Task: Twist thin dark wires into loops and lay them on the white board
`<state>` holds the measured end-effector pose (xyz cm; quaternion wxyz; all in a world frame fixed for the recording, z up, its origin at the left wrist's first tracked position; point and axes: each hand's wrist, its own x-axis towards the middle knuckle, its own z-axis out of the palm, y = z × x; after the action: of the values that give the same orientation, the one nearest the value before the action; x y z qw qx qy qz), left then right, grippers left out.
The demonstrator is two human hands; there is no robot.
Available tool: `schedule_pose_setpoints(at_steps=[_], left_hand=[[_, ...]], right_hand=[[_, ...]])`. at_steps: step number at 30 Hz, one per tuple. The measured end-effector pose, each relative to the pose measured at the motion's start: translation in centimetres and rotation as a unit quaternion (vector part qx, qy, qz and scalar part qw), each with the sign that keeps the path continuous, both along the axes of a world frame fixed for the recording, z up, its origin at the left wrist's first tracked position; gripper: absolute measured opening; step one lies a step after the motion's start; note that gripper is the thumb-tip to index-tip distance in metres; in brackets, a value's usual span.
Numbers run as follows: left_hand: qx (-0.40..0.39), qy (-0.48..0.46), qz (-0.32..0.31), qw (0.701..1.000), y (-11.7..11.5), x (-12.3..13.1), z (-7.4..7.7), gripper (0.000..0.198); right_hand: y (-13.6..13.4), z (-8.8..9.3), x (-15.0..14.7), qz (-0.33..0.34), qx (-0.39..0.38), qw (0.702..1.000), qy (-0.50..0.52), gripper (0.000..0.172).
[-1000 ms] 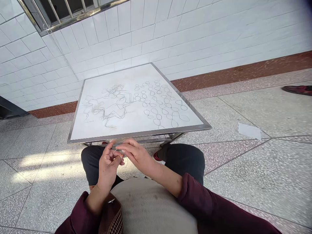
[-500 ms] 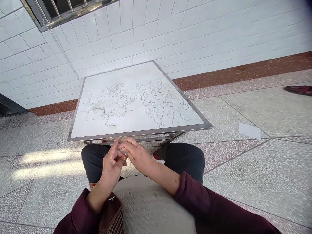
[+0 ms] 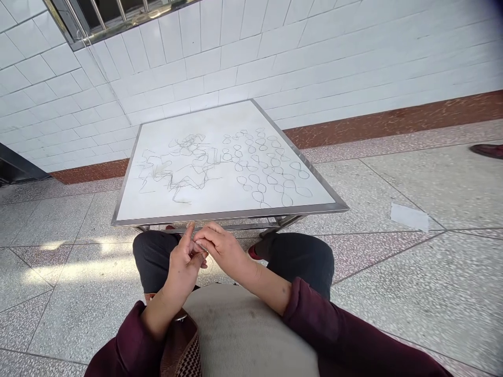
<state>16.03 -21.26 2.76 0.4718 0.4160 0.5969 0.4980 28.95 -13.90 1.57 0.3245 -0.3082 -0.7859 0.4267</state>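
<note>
My left hand and my right hand meet over my lap, just short of the table's near edge. Both pinch a thin wire, whose faint loop hangs below the fingers; the part between the fingertips is mostly hidden. On the white table, a loose tangle of thin bent wires lies to the left. Several wires twisted into figure-eight loops are spread out on the right half.
The table has a metal rim and stands against a white tiled wall. My knees are under its front edge. A white strip lies on the floor at right, and another person's shoe shows at the far right.
My right fingers have closed in lower against the left fingertips. The whole view has shifted slightly; the wires on the table lie as before.
</note>
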Motion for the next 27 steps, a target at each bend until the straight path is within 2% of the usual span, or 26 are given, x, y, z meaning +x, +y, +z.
schedule_pose_setpoints(at_steps=[4,7,8,11,14,18,27], left_hand=[[0.013,0.024,-0.008,1.000,0.3,0.2,-0.1,0.073],[0.026,0.021,0.012,0.999,0.5,0.1,-0.4,0.073],[0.031,0.030,0.023,0.999,0.6,0.1,-0.5,0.073],[0.047,0.111,0.060,0.991,0.8,-0.1,-0.7,0.076],[0.054,0.196,0.086,0.975,0.8,-0.2,-0.7,0.075],[0.056,0.210,0.105,0.971,0.6,0.0,-0.5,0.075],[0.053,0.197,0.087,0.975,0.4,0.0,-1.1,0.067]], right_hand=[[-0.2,0.0,-0.3,-0.046,-0.033,0.998,0.027,0.019],[0.0,-0.2,-0.5,-0.093,-0.043,0.994,0.028,0.007],[0.0,-0.3,-0.5,-0.100,-0.053,0.993,0.023,0.008],[-0.3,-0.6,-0.9,-0.083,-0.095,0.992,-0.008,0.029],[-0.9,-0.9,-1.6,-0.045,-0.124,0.991,-0.010,0.038],[-1.2,-1.4,-2.2,-0.021,-0.154,0.987,0.035,0.036],[-1.5,-1.1,-2.3,-0.038,-0.151,0.986,0.057,0.027]])
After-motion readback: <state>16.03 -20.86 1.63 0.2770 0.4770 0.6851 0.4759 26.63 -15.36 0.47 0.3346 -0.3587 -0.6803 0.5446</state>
